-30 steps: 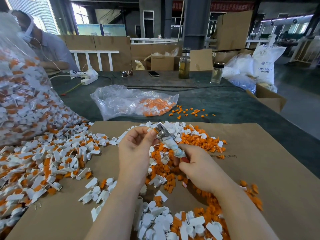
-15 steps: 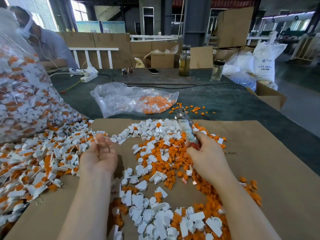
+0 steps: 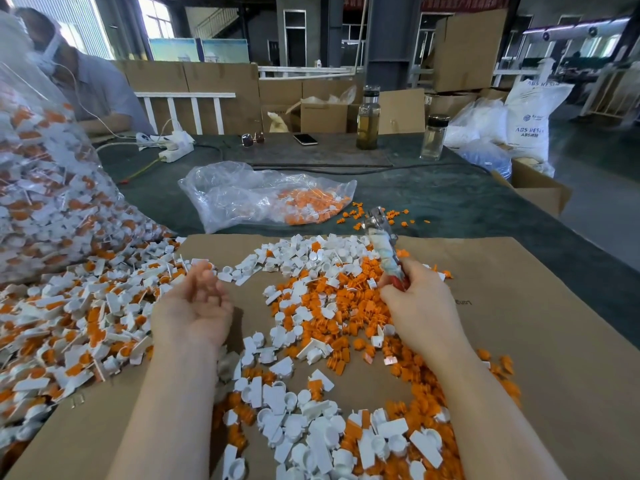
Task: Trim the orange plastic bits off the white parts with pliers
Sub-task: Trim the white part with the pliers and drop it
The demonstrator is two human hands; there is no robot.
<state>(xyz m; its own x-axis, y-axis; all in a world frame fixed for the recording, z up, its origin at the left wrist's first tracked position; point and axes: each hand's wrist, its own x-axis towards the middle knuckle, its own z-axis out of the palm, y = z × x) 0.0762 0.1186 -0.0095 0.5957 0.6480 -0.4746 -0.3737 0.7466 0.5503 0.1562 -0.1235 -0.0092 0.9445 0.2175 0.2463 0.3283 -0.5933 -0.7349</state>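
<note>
My right hand (image 3: 420,306) grips the pliers (image 3: 382,249) by their tape-wrapped handles, metal jaws pointing up and away. My left hand (image 3: 197,306) hovers palm up with loosely curled fingers and holds nothing, beside the heap of untrimmed white parts with orange bits (image 3: 69,323) on the left. Cut orange bits (image 3: 343,306) lie piled between my hands on the cardboard sheet (image 3: 536,341). Trimmed white parts (image 3: 311,434) lie near my forearms, and more of them (image 3: 311,254) at the far side of the pile.
A large clear bag of untrimmed parts (image 3: 38,188) leans at the left. A smaller bag with orange bits (image 3: 270,199) lies behind the cardboard. Two bottles (image 3: 367,117), a phone (image 3: 305,139), a power strip (image 3: 173,147) and a seated person (image 3: 86,81) are at the table's far side.
My left hand left the pliers' jaws, swung left toward the untrimmed heap and now lies palm up, empty. My right hand carried the pliers to the right and upright.
</note>
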